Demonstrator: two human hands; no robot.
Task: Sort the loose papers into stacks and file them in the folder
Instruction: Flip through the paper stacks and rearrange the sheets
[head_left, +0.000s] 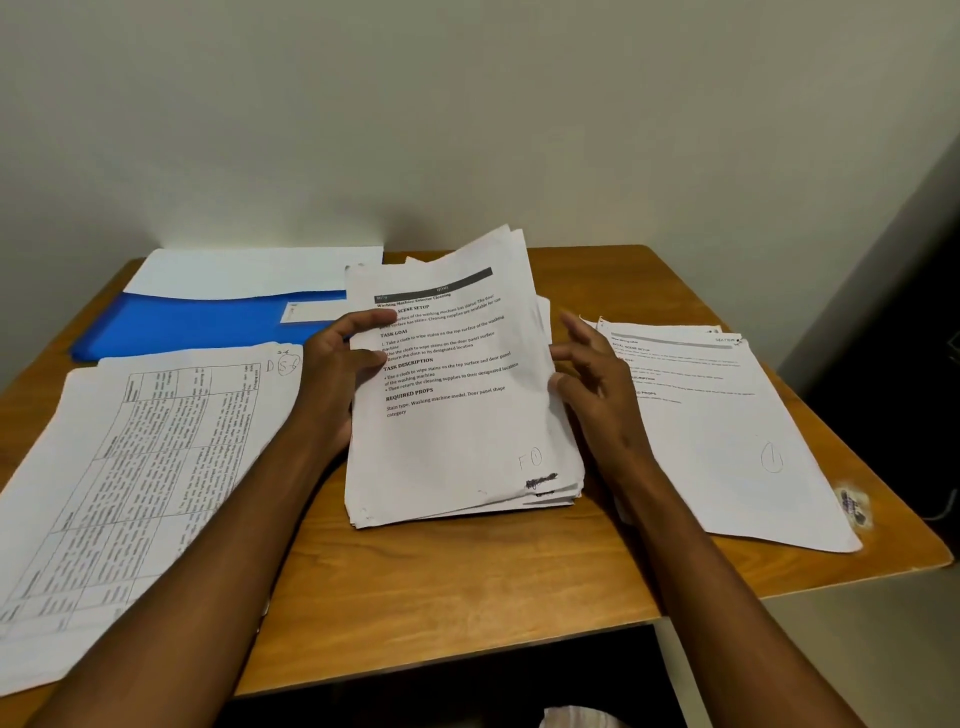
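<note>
Central stack of papers (457, 405): a thick, slightly fanned sheaf of white printed sheets, its lower edge resting on the wooden table (467, 582) and its upper part tilted up. The top sheet carries a dark header bar and the title "Washing Machine Exterior Cleaning", with bold headings "SCENE SETUP", "TASK GOAL", "TASK DESCRIPTION" and "REQUIRED PROPS"; a pencilled circled mark and a black scribble sit near its lower right corner.

Left hand (337, 374): grips the left edge of the central stack, thumb curled over the printed face, fingers behind. Right hand (597, 379): fingers spread and loosely bent at the right edge of the central stack; fingertips touch or nearly touch the sheet edges, and a firm grip cannot be confirmed.

Left of the central stack: a tabulated sheet pile (140, 467), white pages with a dense ruled grid of small, unreadable text and a handwritten circled note reading roughly "DS-6" at the upper corner.

Behind and left of the central stack: a blue folder (208, 325), smooth plastic, lying open, with a white label strip and white sheets at its far side.

Right of the central stack: a right-hand paper pile (727, 431), flat, with a grey header bar, faint headings and a pencilled circled "1".

The table is brown wood-grain laminate with a rounded right corner, set against a plain pale wall (467, 130).
</note>
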